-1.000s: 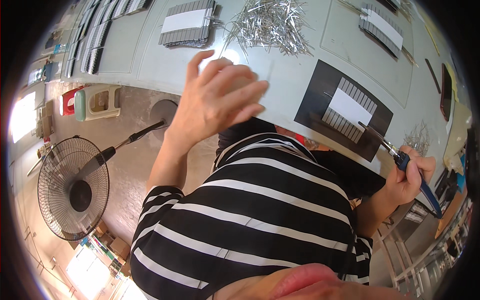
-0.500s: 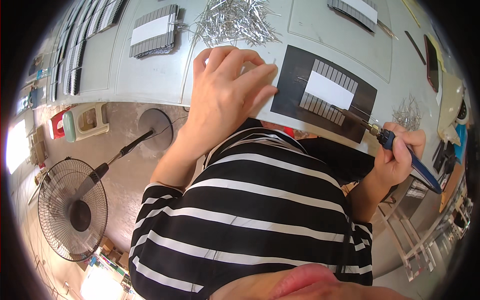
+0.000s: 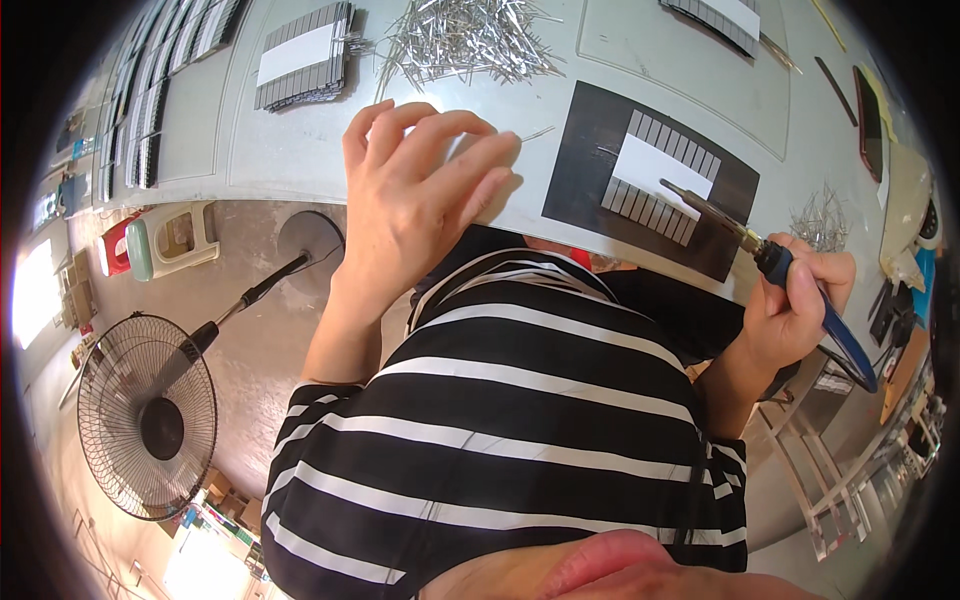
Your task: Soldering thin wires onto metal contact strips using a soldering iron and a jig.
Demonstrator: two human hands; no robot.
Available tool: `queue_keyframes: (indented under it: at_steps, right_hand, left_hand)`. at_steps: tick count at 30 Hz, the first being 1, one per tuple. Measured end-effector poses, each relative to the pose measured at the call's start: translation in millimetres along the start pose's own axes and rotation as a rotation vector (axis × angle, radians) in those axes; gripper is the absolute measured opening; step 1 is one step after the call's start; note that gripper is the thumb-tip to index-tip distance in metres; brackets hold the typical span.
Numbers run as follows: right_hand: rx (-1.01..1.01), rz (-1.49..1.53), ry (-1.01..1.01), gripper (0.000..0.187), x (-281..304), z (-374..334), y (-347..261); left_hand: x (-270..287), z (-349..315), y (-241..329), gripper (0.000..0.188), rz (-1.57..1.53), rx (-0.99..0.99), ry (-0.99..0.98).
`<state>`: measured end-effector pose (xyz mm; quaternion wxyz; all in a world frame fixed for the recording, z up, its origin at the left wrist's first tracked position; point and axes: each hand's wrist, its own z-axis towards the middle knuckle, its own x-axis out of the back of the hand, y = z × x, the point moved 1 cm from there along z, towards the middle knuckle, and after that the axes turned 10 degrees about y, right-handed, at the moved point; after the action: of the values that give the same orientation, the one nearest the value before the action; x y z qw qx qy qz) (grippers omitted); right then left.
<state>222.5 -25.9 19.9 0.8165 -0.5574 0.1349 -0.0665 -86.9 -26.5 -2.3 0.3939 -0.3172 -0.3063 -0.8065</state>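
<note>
My right hand (image 3: 800, 305) grips a blue-handled soldering iron (image 3: 728, 228). Its tip is over the white band of a small grey striped panel (image 3: 650, 135), which lies on a dark rectangular mat (image 3: 578, 130) at the table's front edge. I cannot tell whether the tip touches the panel. Left of the mat, my left hand (image 3: 425, 185) hovers low over the table with loosely curled, parted fingers. A thin metal strip (image 3: 539, 133) shows just beyond its index fingertip, apparently lying on the table. A short thin lead sticks out from the panel's left side.
A heap of shiny metal strips (image 3: 470, 40) lies beyond my left hand. Striped panels are stacked (image 3: 300, 60) at its left, with another stack (image 3: 715, 22) at far right. A smaller strip pile (image 3: 820, 220) and a phone (image 3: 867, 125) are at right. A fan (image 3: 147, 418) stands left.
My left hand has moved left, away from the mat, uncovering the thin strip. The iron's tip has shifted from the panel's lower right edge up and left over its white band.
</note>
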Motion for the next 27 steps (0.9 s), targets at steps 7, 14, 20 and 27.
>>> queue_keyframes:
  at_steps: [7,14,20,27]
  right_hand:
    - [-0.057,-0.204,-0.039,0.012,-31,-13,-8]
    - [-0.140,-0.168,-0.219,0.012,-56,-18,-14]
    - [-0.126,-0.274,-0.252,0.012,-65,-18,-16]
    - [-0.080,-0.286,-0.289,0.014,-70,-16,-16]
  left_hand:
    - [13,-11,-9,0.035,0.004,-0.193,-0.142]
    - [10,-14,-26,0.041,-0.081,-0.299,-0.151]
    - [8,-15,-27,0.040,-0.086,-0.329,-0.120]
    - [8,-15,-27,0.039,-0.088,-0.331,-0.120]
